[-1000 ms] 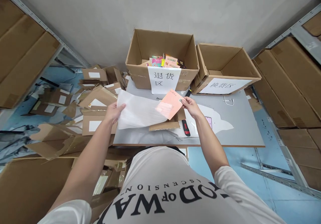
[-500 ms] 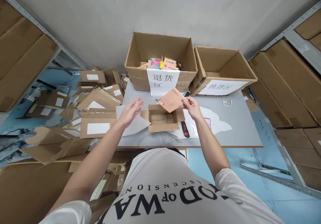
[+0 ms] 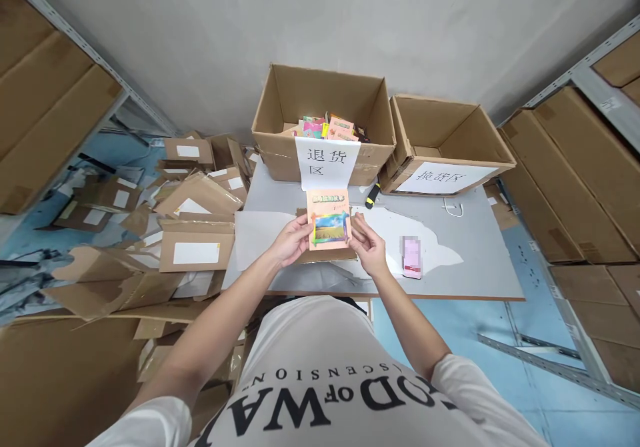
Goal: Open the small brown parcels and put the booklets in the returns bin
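Between my two hands is a thin peach-coloured book [image 3: 330,220], upright, its cover with a rainbow-framed field picture facing me. My left hand [image 3: 294,239] is closed on its left edge, and my right hand [image 3: 367,242] pinches its lower right corner. Below the book lies a small open cardboard box [image 3: 325,256] on the grey table [image 3: 480,260], mostly hidden by the book and hands. White sheets of paper [image 3: 265,230] lie around that box.
Behind stand two large open cartons with paper signs: the left carton [image 3: 270,157] holds several books, the right carton [image 3: 450,110] stands beside it. A yellow-black cutter [image 3: 373,195] and a pink-screened phone [image 3: 412,257] lie on the table. Opened boxes [image 3: 197,247] pile up at left.
The book has been turned so its picture cover faces me. My left hand, open and apart before, now grips its left edge. My right hand has moved slightly left and down.
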`<state>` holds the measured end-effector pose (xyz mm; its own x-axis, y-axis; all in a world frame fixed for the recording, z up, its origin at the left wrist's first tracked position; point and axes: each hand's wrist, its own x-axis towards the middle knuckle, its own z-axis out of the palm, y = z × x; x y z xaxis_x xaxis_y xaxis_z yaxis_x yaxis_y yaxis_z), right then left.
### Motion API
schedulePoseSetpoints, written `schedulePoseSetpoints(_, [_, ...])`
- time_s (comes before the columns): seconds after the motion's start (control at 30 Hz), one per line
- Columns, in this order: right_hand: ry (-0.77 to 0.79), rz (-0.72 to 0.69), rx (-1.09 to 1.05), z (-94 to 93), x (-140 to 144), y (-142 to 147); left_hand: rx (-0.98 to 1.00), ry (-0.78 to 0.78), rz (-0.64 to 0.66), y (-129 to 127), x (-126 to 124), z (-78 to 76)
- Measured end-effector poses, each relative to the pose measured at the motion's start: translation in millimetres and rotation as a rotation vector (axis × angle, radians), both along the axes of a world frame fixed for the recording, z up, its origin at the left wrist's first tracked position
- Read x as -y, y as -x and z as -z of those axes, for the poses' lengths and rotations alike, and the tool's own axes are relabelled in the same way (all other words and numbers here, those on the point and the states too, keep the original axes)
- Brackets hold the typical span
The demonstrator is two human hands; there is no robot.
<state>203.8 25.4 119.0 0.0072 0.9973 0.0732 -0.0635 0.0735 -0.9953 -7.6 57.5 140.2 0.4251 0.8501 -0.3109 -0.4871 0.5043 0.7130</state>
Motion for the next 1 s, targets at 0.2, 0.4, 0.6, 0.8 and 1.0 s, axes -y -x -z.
schedulePoseSetpoints(0.2, [0.389, -0.004, -0.209, 14.6, 9, 7, 0.033, -0.002, 0.093, 3, 20, 20.5])
schedulePoseSetpoints(0.4, [0.418, 0.009, -0.228, 14.9, 12, 4, 0.0, 0.009, 0.094, 0, 21, 19.9])
schedulePoseSetpoints(0.6, [0.414, 0.057, -0.273, 9.9, 7, 1, -0.005, 0.031, 0.014, 5, 15, 19.5])
schedulePoseSetpoints(0.8, [0.426, 0.039, -0.29, 8.6, 6, -11, 0.154, 0.122, 0.04, 20, 8, 19.9])
schedulePoseSetpoints(1.0, [0.408, -0.027, -0.25, 2.7, 7, -11, 0.25, 0.051, 0.134, 19, 12, 19.2])
